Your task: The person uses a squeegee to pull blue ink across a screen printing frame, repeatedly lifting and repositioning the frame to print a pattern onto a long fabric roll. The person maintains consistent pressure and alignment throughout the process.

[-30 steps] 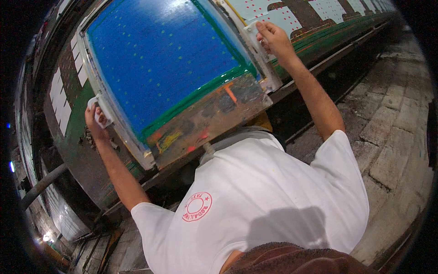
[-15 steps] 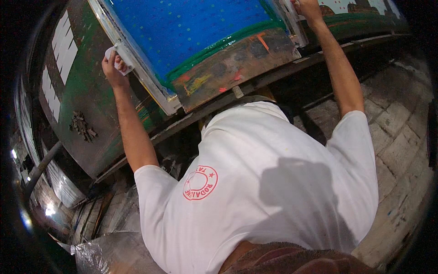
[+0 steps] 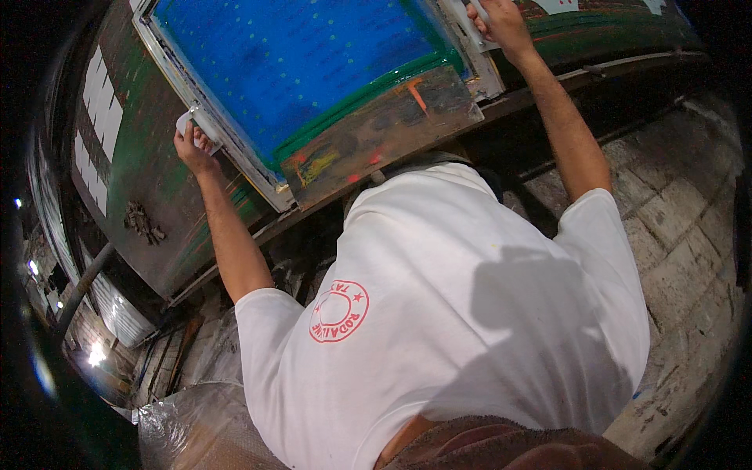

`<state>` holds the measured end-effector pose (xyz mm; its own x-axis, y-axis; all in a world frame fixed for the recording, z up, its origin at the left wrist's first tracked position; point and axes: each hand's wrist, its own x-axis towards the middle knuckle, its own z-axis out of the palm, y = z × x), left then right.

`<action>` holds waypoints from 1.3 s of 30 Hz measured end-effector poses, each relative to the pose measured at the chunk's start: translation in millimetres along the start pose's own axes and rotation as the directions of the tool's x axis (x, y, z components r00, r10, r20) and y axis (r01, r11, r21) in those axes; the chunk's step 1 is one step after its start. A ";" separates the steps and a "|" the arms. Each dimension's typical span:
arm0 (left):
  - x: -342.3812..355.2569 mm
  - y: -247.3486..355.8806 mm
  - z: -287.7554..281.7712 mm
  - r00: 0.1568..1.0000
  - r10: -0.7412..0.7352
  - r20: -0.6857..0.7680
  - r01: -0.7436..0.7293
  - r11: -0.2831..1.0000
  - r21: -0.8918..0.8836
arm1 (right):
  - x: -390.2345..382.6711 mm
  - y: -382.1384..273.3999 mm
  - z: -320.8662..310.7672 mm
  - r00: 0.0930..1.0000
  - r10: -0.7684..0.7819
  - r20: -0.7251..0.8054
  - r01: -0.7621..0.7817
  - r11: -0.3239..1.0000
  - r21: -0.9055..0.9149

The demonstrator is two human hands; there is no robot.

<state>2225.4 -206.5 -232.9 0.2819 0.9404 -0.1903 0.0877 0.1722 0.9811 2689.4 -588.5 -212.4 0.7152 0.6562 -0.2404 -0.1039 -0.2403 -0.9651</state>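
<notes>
A screen frame (image 3: 239, 164) with blue, speckled mesh (image 3: 298, 63) and a green band along its near and right sides lies across a long paint-stained table. My left hand (image 3: 196, 147) is closed on a white plate handle (image 3: 205, 127) on the frame's left side. My right hand (image 3: 501, 31) grips the matching white handle (image 3: 479, 37) at the right, near the picture's top. A stained board (image 3: 372, 133) with orange, yellow and pink smears spans the frame's near end.
White printed pieces (image 3: 103, 117) lie on the table left of the frame, above a dark crumpled heap (image 3: 145, 223). A metal rail (image 3: 595, 69) runs along the near edge. A pipe (image 3: 82, 290) is at the left; crumpled plastic sheeting (image 3: 192, 423) and floor slabs (image 3: 658, 204) are below.
Compared with a second ago, the frame and both hands appear higher in the picture, after shifting right and then slightly back left. Both grips are unchanged.
</notes>
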 end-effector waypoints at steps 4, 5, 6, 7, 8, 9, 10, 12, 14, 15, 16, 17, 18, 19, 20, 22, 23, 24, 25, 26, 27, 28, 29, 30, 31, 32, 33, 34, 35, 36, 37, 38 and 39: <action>4.6 -1.4 -5.5 0.997 -0.014 0.072 0.009 0.998 0.065 | -4.6 -2.2 -4.7 0.998 0.034 0.058 -0.032 0.999 -0.028; 5.3 -2.3 -7.1 0.998 -0.014 0.067 0.008 0.996 0.084 | -4.9 -1.5 -5.2 0.997 0.047 0.069 -0.045 0.999 -0.023; 6.0 -3.8 -8.4 0.997 -0.035 0.071 0.030 0.997 0.069 | -4.8 0.3 -5.0 0.996 0.037 0.079 -0.035 0.999 -0.024; 7.7 -5.7 -8.1 0.996 -0.053 0.073 0.049 0.997 0.053 | -3.8 1.7 -4.6 0.998 0.025 0.058 -0.023 0.999 -0.044; 8.5 -7.3 -9.3 0.995 -0.074 0.066 0.072 0.997 0.038 | -3.0 3.7 -4.1 0.999 0.015 0.039 -0.012 0.998 -0.064; 8.5 -9.0 -10.3 0.997 -0.067 0.049 0.065 0.997 0.039 | -2.9 5.0 -4.2 1.000 -0.004 0.020 0.005 0.996 -0.087; 8.6 -11.8 -11.3 0.997 -0.067 0.025 0.066 0.997 0.043 | -2.3 5.2 -5.6 1.000 -0.019 0.008 0.020 0.993 -0.114; 10.6 -14.7 -14.9 0.995 -0.065 0.070 0.061 0.997 0.053 | -11.7 3.0 -13.1 0.946 -0.320 -0.052 0.272 0.870 -0.412; 12.7 -18.8 -18.0 0.995 -0.085 0.048 0.083 0.995 0.053 | -27.3 -3.7 -21.0 0.866 -0.492 -0.095 0.346 0.724 -0.596; 15.1 -20.2 -19.2 0.996 -0.085 0.035 0.083 0.995 0.055 | -45.4 -6.6 -26.3 0.842 -0.521 -0.138 0.332 0.703 -0.629; 17.2 -20.5 -21.2 0.993 -0.081 0.085 0.077 0.995 0.057 | -68.6 -10.7 -32.9 0.828 -0.553 -0.093 0.343 0.630 -0.697; 18.0 -23.2 -21.4 0.994 -0.099 0.035 0.096 0.992 0.082 | -94.2 -15.1 -38.5 0.805 -0.593 -0.018 0.386 0.546 -0.744; 19.0 -24.4 -21.9 0.996 -0.089 0.017 0.087 0.993 0.081 | -121.0 -14.7 -37.1 0.776 -0.621 0.108 0.490 0.486 -0.724; 18.8 -26.7 -22.1 0.997 -0.082 0.000 0.082 0.993 0.080 | -150.1 -12.8 -34.0 0.804 -0.536 0.258 0.534 0.461 -0.708; 18.8 -28.3 -21.7 0.997 -0.080 -0.018 0.081 0.993 0.081 | -177.3 -9.9 -31.6 0.805 -0.395 0.442 0.586 0.420 -0.693; 17.7 -30.4 -20.9 0.998 -0.051 -0.043 0.055 0.993 0.108 | -228.1 2.0 -21.7 0.818 0.042 0.574 0.513 0.399 -0.760; 16.9 -30.8 -20.5 0.998 -0.040 -0.057 0.047 0.991 0.123 | -245.7 7.7 -18.1 0.763 0.304 0.570 0.485 0.314 -0.817; 16.3 -31.2 -19.4 0.999 -0.004 -0.045 0.010 0.991 0.131 | -259.3 13.7 -15.5 0.767 0.397 0.504 0.396 0.326 -0.859; 15.2 -30.5 -20.2 0.999 -0.012 -0.043 0.019 0.988 0.153 | -269.4 19.2 -13.4 0.742 0.527 0.415 0.294 0.301 -0.907; 14.2 -30.3 -19.5 0.998 -0.016 -0.067 0.026 0.987 0.159 | -275.7 23.4 -12.8 0.756 0.510 0.411 0.235 0.375 -0.897; 14.1 -29.5 -18.8 0.995 -0.015 -0.094 0.031 0.985 0.170 | -280.8 26.8 -12.6 0.764 0.507 0.400 0.170 0.440 -0.882; 13.3 -28.6 -18.9 0.995 -0.018 -0.097 0.036 0.982 0.186 | -284.9 29.8 -11.2 0.779 0.507 0.370 0.092 0.492 -0.866; 12.8 -27.7 -18.6 0.995 -0.020 -0.097 0.040 0.978 0.203 | -287.7 32.2 -9.4 0.764 0.523 0.379 0.073 0.512 -0.856; 12.8 -26.4 -18.2 0.994 -0.041 -0.099 0.061 0.976 0.210 | -288.1 34.0 -7.8 0.760 0.534 0.371 0.050 0.521 -0.852; 12.5 -25.2 -17.5 0.996 -0.024 -0.082 0.040 0.978 0.207 | -287.8 35.3 -5.9 0.749 0.550 0.370 0.021 0.537 -0.843; 11.7 -24.5 -17.0 0.997 -0.031 -0.070 0.044 0.980 0.195 | -287.3 36.9 -2.8 0.776 0.530 0.342 0.059 0.478 -0.876; 10.9 -23.0 -17.4 0.997 -0.053 -0.063 0.064 0.981 0.182 | -285.4 38.8 0.6 0.795 0.513 0.323 0.090 0.426 -0.900; 11.0 -22.3 -15.9 0.994 -0.035 -0.107 0.061 0.965 0.254 | -283.6 40.2 4.4 0.821 0.486 0.300 0.124 0.360 -0.925; 10.5 -21.2 -16.1 0.996 0.016 -0.093 0.009 0.965 0.263 | -282.2 42.5 9.5 0.815 0.492 0.305 0.158 0.319 -0.935; 10.1 -21.4 -14.4 0.994 0.036 -0.102 -0.008 0.963 0.270 | -280.7 45.6 15.6 0.815 0.492 0.306 0.195 0.266 -0.944; 9.4 -21.6 -15.4 0.994 0.043 -0.104 -0.013 0.963 0.271 | -279.9 48.1 20.9 0.812 0.504 0.294 0.222 0.199 -0.955; 9.6 -22.6 -14.2 0.992 0.050 -0.117 -0.019 0.967 0.252 | -280.0 50.1 24.6 0.813 0.521 0.259 0.209 0.153 -0.966; 9.6 -23.8 -16.3 0.992 0.060 -0.113 -0.027 0.962 0.273 | -281.4 52.7 29.2 0.811 0.547 0.208 0.185 0.098 -0.978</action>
<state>2210.4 -196.9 -257.5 0.1769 0.9761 -0.1261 0.3378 0.0601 0.9393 2462.4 -764.9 -198.7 0.3795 0.5496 -0.7442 0.7980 -0.6015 -0.0373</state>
